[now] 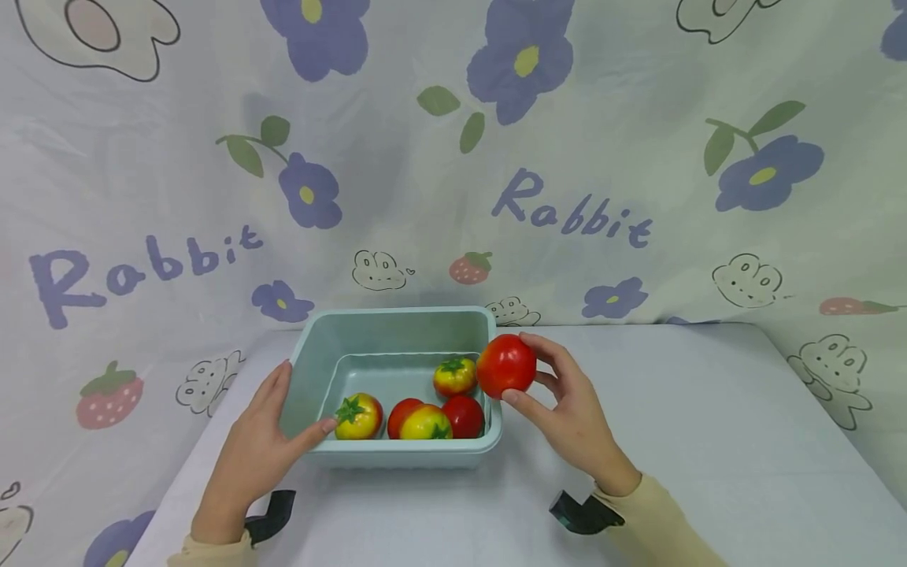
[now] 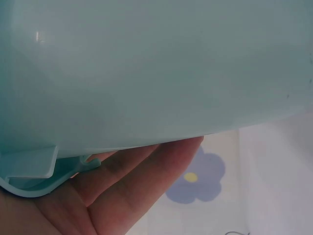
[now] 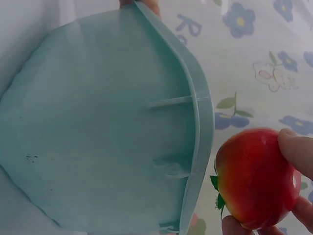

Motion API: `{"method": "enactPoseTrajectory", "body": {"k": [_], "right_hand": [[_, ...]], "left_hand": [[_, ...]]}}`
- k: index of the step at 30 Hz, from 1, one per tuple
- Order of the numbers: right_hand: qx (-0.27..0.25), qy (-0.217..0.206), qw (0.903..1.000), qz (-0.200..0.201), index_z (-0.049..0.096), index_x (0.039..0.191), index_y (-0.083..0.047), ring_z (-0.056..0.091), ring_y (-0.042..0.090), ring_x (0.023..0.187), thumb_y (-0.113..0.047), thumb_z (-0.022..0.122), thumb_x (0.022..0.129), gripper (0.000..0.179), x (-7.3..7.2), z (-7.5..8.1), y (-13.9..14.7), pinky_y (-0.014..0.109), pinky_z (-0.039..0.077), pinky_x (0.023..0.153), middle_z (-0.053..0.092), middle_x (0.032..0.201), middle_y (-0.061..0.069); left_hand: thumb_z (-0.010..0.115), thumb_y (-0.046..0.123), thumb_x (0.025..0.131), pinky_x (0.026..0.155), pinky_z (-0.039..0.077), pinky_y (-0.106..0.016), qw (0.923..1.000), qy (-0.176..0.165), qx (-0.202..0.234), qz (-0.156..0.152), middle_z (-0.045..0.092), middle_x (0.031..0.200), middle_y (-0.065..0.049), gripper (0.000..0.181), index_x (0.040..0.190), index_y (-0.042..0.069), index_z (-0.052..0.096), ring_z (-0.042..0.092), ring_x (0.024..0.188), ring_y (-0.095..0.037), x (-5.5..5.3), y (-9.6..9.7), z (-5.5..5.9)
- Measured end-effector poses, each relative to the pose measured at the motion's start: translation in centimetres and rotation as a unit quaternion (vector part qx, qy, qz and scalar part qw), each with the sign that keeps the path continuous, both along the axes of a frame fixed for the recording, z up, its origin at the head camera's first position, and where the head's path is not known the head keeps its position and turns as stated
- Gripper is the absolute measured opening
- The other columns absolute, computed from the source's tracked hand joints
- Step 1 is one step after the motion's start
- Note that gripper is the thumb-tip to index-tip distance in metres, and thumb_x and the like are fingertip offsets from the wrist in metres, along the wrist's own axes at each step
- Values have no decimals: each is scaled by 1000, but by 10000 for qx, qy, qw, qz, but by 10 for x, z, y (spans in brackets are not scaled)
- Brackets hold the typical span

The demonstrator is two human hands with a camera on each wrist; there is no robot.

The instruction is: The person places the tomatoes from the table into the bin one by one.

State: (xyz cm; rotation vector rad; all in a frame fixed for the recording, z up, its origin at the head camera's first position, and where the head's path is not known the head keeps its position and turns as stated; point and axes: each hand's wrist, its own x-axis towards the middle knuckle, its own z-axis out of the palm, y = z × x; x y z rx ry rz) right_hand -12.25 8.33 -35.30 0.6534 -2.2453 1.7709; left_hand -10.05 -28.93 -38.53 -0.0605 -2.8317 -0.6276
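A pale green plastic bin [image 1: 397,458] stands on the table in front of me. My left hand [image 1: 258,449] grips its left side, thumb over the front rim and fingers along the outer wall, which fills most of the left wrist view. With thumb and fingertips my right hand [image 1: 570,417] holds a glossy red tomato [image 1: 506,365] at the bin's right rim. The right wrist view shows green leaves on this tomato [image 3: 259,181], beside the bin's edge. Inside the bin lie several red and yellow-red tomatoes, among them a yellow one [image 1: 427,424] at the front.
White cloth covers the table [image 1: 680,409], which extends to the right of the bin. Behind it hangs a curtain [image 1: 397,157] printed with flowers, rabbits and lettering. Black straps [image 1: 586,513] sit at both wrists.
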Motion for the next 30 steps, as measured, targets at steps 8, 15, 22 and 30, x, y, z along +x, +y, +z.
{"method": "enactPoseTrajectory", "body": {"k": [8,15,22,30], "right_hand": [[8,-41,9999,157,40,132,-1,46,19,118,-7,72,79,63,-10,3,-11,25,48,88,45,133,7],[-30,211,9994,285,42,133,-11,45,15,119,-13,74,78,64,-31,-17,-19,26,49,88,45,132,-3],[146,733,9966,336,43,132,-19,45,11,120,-24,75,78,63,-49,-34,-26,32,44,96,46,131,-7],[339,684,9962,427,42,133,-20,46,9,119,-28,74,78,64,-56,-36,-38,33,43,97,46,131,-8]], "left_hand": [[66,51,79,87,34,-70,10000,10,57,-26,23,150,-19,98,148,3,15,37,122,-47,1,1,0],[65,52,79,86,35,-70,10000,-14,31,4,23,150,-19,98,148,3,15,37,122,-48,1,1,1],[65,51,79,89,33,-69,9999,-65,92,-33,21,150,-19,98,148,3,14,34,125,-47,2,2,2],[65,53,79,90,31,-69,9999,-86,77,-23,20,151,-19,99,148,4,14,32,127,-47,3,1,1]]}}
